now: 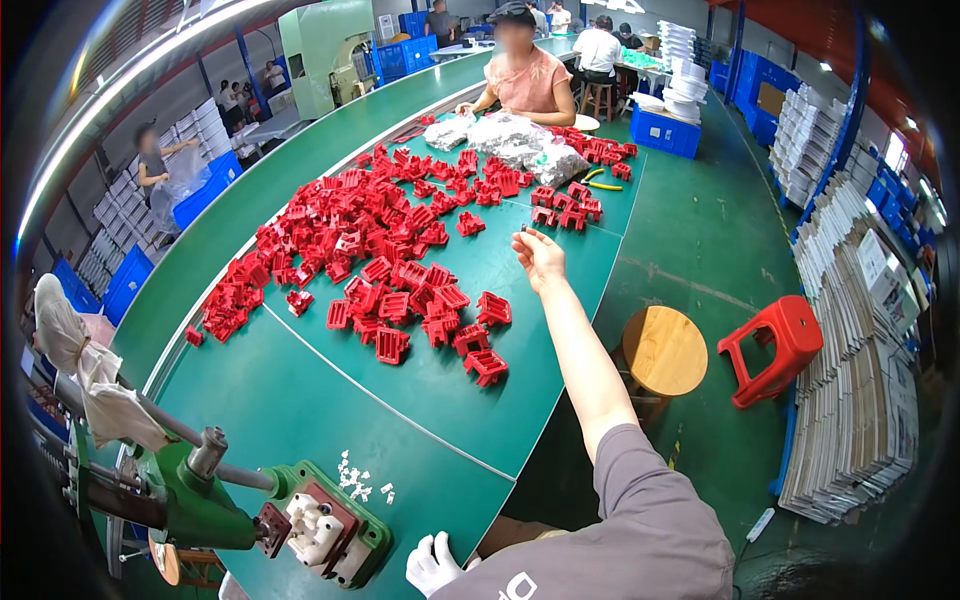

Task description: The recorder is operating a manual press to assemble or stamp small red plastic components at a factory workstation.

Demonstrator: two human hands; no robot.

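Observation:
My right hand [538,256] is stretched far out over the green table [300,420], pinching a tiny dark piece [523,230] between its fingertips. It hovers beside a wide heap of red plastic frames [380,250]. My left hand [432,564], in a white glove, rests at the near table edge next to a green press fixture [330,525] that holds a white part. Whether the gloved hand holds anything cannot be told.
Small white clips [362,482] lie by the fixture. A person in a pink top [527,80] sits at the far end with clear bags [510,140]. A round wooden stool [664,350], a red plastic stool [775,345] and stacked cardboard [860,380] stand on my right.

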